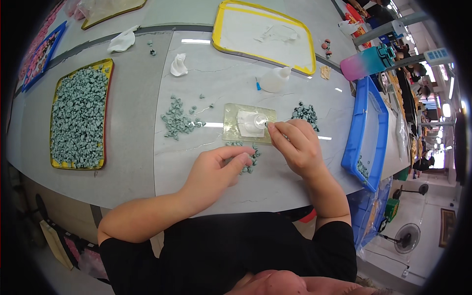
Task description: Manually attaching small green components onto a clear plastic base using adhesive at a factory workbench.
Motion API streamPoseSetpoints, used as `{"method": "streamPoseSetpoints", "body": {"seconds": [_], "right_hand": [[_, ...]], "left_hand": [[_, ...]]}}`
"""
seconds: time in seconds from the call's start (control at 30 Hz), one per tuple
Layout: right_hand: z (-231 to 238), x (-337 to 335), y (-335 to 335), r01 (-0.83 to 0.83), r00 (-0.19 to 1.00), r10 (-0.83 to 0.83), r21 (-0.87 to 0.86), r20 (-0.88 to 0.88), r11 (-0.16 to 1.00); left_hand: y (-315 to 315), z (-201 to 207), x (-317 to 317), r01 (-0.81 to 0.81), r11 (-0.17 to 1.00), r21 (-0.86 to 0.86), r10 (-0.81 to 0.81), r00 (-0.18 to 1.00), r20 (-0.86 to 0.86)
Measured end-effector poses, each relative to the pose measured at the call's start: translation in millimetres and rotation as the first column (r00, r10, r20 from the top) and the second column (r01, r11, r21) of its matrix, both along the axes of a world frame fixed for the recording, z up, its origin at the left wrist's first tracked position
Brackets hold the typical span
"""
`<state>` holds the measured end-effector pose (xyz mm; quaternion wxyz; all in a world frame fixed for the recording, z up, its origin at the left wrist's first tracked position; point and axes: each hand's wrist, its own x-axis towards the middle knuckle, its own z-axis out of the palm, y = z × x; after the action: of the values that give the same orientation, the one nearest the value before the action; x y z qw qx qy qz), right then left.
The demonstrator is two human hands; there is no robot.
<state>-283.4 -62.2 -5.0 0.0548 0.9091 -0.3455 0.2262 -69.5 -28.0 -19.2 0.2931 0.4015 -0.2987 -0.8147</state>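
Observation:
My right hand (299, 147) is closed in a pinch at the right edge of a small clear round dish (260, 119). A small grey-green piece (267, 125) shows at its fingertips. The dish sits on white paper (246, 124) over a translucent yellowish block (229, 120). My left hand (214, 169) is nearer to me, thumb and forefinger drawn together beside a small pile of green pieces (247, 168); what they hold, if anything, is too small to make out. Another pile of pale green pieces (178, 118) lies left of the block, and a darker pile (306, 114) lies right of it.
A yellow-rimmed tray (104, 115) full of green pieces stands at left. Beyond the block are a white squeeze bottle (275, 80), crumpled tissue (179, 65) and a yellow-edged white tray (265, 37). A blue tray (365, 132) and a pink-and-teal bottle (366, 62) stand at right.

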Motion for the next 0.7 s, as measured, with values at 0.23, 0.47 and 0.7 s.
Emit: {"method": "streamPoseSetpoints", "body": {"seconds": [0.23,0.47,0.7], "right_hand": [[-5.0,6.1,5.3,0.055,0.949,-0.088,0.115,0.302,0.992],[-4.9,23.1,19.9,-0.071,0.696,-0.443,0.668,0.565,0.741],[-11.1,36.8,28.8,-0.219,0.635,-0.552,0.812,0.54,0.542]], "left_hand": [[-1.7,1.7,7.0,-0.028,0.999,-0.015,0.028,0.999,-0.022],[-1.7,-3.2,15.3,-0.057,0.997,0.045,0.062,0.991,-0.116],[1.8,-12.6,21.6,-0.056,0.993,0.104,0.078,0.973,-0.219]]}}
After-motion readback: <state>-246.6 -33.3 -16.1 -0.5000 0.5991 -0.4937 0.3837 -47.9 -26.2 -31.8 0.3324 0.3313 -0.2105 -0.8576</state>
